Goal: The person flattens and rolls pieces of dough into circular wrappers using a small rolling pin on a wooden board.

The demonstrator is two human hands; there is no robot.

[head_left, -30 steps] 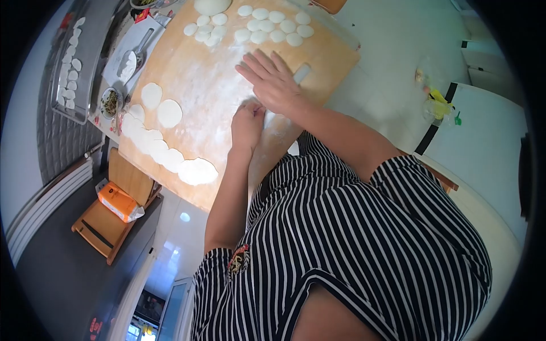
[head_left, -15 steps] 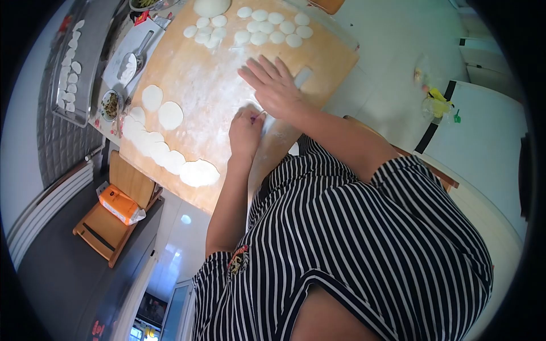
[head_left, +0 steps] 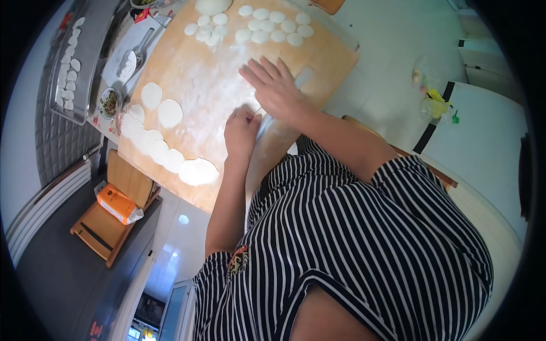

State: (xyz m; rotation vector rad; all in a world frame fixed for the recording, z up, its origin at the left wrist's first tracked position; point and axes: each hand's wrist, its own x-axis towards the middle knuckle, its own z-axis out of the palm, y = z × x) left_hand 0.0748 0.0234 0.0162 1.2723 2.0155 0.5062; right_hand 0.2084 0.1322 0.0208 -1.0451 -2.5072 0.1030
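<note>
A pale rolling pin lies slantwise on the floured wooden board. Over its middle rests my right hand, palm down with the fingers stretched out and spread. My left hand is beside the pin's near part, fingers curled in a pinch close to the board. What the left fingers hold is hidden; a small purple spot shows at them. To the left lie rolled-out dough wrappers, several overlapping in a row. Small flattened dough pieces sit at the board's far side, near a larger dough lump.
Left of the board are a bowl of filling, a scoop with flour and a metal tray with dumplings. A wooden chair carries an orange packet. On the right, a yellow bag lies by a white surface.
My left hand has shifted slightly left, away from the rolling pin. My right hand stays nearly where it was, flat on the pin.
</note>
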